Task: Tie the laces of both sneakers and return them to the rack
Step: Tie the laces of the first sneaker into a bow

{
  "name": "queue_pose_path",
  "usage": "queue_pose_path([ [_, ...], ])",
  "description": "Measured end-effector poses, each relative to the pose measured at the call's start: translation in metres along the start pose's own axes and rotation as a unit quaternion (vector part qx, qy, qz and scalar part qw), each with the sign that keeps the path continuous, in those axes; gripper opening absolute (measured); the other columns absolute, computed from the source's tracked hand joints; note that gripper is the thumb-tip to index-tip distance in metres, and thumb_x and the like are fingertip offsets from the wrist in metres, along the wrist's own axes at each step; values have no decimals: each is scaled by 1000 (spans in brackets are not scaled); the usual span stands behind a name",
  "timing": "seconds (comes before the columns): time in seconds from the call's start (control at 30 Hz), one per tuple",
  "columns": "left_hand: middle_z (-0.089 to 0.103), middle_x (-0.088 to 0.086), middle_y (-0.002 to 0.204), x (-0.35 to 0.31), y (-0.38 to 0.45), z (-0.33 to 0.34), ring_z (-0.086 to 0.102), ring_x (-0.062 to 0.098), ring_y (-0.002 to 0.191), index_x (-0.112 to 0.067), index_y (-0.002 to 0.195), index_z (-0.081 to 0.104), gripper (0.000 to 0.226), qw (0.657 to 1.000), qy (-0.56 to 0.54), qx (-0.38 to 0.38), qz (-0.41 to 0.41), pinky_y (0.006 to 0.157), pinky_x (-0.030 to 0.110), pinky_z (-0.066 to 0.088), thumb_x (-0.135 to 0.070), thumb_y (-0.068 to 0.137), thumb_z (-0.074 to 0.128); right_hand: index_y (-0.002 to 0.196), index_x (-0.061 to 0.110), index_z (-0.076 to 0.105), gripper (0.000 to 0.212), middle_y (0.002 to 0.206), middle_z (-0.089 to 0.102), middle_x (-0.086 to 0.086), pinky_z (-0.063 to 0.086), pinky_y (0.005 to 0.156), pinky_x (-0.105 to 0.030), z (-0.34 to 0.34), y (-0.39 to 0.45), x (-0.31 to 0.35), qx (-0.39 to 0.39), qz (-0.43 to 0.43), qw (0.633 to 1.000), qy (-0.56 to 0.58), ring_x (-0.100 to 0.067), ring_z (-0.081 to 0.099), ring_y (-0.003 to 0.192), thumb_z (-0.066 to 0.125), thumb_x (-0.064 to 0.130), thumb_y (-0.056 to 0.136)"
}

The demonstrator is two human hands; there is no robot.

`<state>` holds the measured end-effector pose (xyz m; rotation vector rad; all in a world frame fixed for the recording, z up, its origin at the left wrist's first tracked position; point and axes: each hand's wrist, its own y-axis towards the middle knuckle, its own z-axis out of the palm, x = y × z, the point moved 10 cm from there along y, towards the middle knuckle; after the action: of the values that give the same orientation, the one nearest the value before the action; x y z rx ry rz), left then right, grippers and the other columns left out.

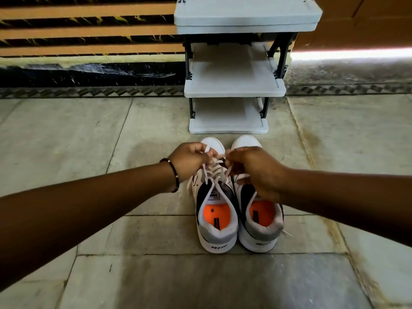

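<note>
Head view: two sneakers point(238, 197), two lace-pinching hands point(189, 161).

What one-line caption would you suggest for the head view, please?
Both hands, left and right, pull the laces of the left sneaker before a grey rack.

Two white, grey and black low-top sneakers point(238, 206) with bright orange insoles and white laces point(214, 169) sit on pale grey-green stone floor tiles point(89, 134) before a light grey plastic shelf rack point(234, 85) with black posts.

Dim, perhaps soft; wide-angle edge bowing.
</note>
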<state>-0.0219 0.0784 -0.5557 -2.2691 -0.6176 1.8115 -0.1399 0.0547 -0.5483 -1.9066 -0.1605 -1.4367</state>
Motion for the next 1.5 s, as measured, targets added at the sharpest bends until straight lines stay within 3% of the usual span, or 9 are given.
queue_pose_path([
  [0.13, 49, 5, 63, -37, 1, -21, 50, 0, 42, -6, 91, 59, 21, 993, -76, -59, 66, 40, 9, 36, -5, 94, 38, 70, 15, 57, 29, 65, 59, -2, 41, 65, -31, -10, 4, 28, 4, -37, 999, 36, -17, 60, 66, 42, 23, 94],
  [0.33, 54, 0, 69, -98, -17, -40, 54, -8, 54, -4, 95, 56, 19, 955, -6, -120, 270, 53, 3, 39, -1, 94, 37, 78, 14, 62, 23, 62, 57, -2, 41, 63, -30, -29, 11, 64, -40, -106, 993, 30, -18, 60, 60, 45, 19, 94],
  [0.47, 57, -8, 83, -128, -26, -36, 57, -11, 70, -11, 93, 56, 15, 931, 29, -116, 345, 61, 3, 41, -4, 93, 42, 89, 5, 68, 15, 62, 56, -5, 42, 51, -14, -31, 5, 104, -45, -210, 975, -54, -15, 54, 57, 55, 12, 89],
  [0.6, 60, 3, 96, -150, -31, -31, 59, 11, 91, -28, 89, 60, 18, 907, 69, -123, 397, 82, 20, 48, -13, 87, 49, 78, 6, 67, 11, 61, 55, -6, 39, 46, -7, -16, 2, 121, 1, -250, 960, -125, -13, 50, 57, 59, 6, 86],
  [0.67, 62, 6, 96, -154, -30, -27, 60, 22, 96, -29, 90, 62, 19, 906, 97, -125, 393, 88, 29, 49, -14, 87, 51, 84, -1, 66, 7, 64, 56, -7, 41, 51, -10, -9, 2, 121, 28, -250, 960, -120, -13, 52, 59, 59, 1, 84],
  [0.83, 63, -8, 84, -149, -20, -26, 60, 7, 83, -13, 94, 64, 13, 926, 115, -110, 343, 82, 23, 51, -14, 88, 52, 96, -9, 62, 18, 74, 60, -7, 43, 69, -34, -11, 8, 111, 76, -210, 973, -61, -16, 59, 69, 58, 0, 81],
  [0.97, 66, 6, 72, -140, -16, -29, 63, 7, 59, -17, 86, 63, 3, 957, 49, -85, 272, 58, 27, 55, -19, 85, 60, 92, 0, 65, 12, 70, 60, -7, 44, 64, -30, -12, 6, 113, 92, -205, 974, -36, -16, 59, 64, 58, 5, 85],
  [1.17, 64, -6, 61, -123, -6, -38, 51, 3, 36, -21, 73, 65, 19, 979, 70, -81, 176, 42, 20, 42, -25, 89, 55, 80, 8, 62, 18, 60, 53, -5, 41, 52, -26, -33, 13, 114, 17, -185, 982, -27, -17, 55, 54, 51, 16, 93],
  [1.5, 72, -16, 87, -95, -12, -3, 60, 2, 92, -28, 85, 71, 14, 989, 53, 100, 94, 83, 29, 45, -22, 83, 59, 87, 8, 67, 20, 65, 57, -5, 42, 55, -27, -34, 14, 109, 32, -143, 989, -19, -17, 55, 57, 47, 11, 92],
])
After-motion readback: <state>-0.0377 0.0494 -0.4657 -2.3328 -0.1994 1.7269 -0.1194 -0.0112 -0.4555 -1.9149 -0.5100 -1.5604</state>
